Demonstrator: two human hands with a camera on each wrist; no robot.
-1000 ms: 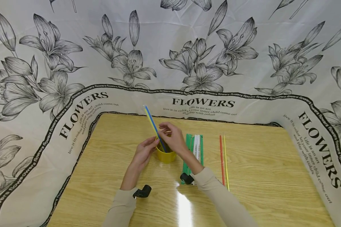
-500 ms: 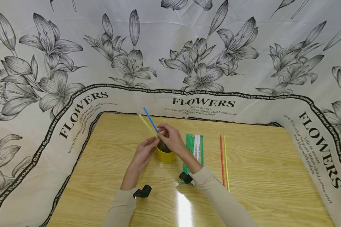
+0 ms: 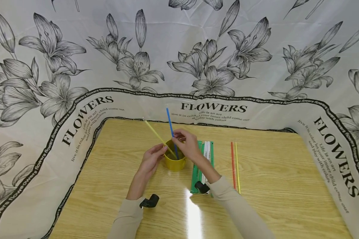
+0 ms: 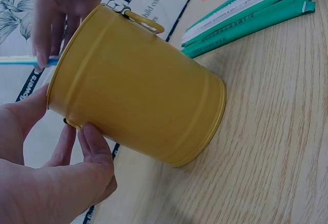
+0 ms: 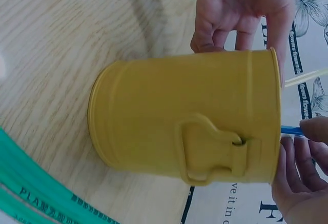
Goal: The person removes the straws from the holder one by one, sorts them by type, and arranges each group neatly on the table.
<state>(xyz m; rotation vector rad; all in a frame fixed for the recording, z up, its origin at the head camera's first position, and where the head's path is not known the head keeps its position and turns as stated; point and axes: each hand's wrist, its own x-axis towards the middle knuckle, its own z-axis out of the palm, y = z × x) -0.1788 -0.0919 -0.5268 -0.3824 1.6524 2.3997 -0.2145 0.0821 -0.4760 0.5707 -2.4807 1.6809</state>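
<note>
A small yellow metal bucket point(image 3: 175, 165) with wire handles at its sides stands on the wooden table. My left hand point(image 3: 149, 161) grips its left side, thumb by the rim and fingers curled at the handle point(image 4: 75, 125). Inside the bucket a yellow straw point(image 3: 154, 130) leans to the left, its upper part sticking out over the rim. My right hand point(image 3: 186, 144), above the right of the rim, pinches a blue straw point(image 3: 169, 121) that stands nearly upright with its lower end in the bucket. The bucket's floor is hidden.
Right of the bucket lie green-and-white paper packets point(image 3: 196, 176), partly under my right forearm. Farther right, a red straw point(image 3: 233, 162) and another yellow straw point(image 3: 238, 172) lie side by side. A flower-printed white cloth point(image 3: 143, 103) borders the table point(image 3: 113, 142).
The blue and yellow straws, together at first, have separated. My right hand has moved right with the blue one, now more upright; the yellow one leans farther left. My left hand stays on the bucket.
</note>
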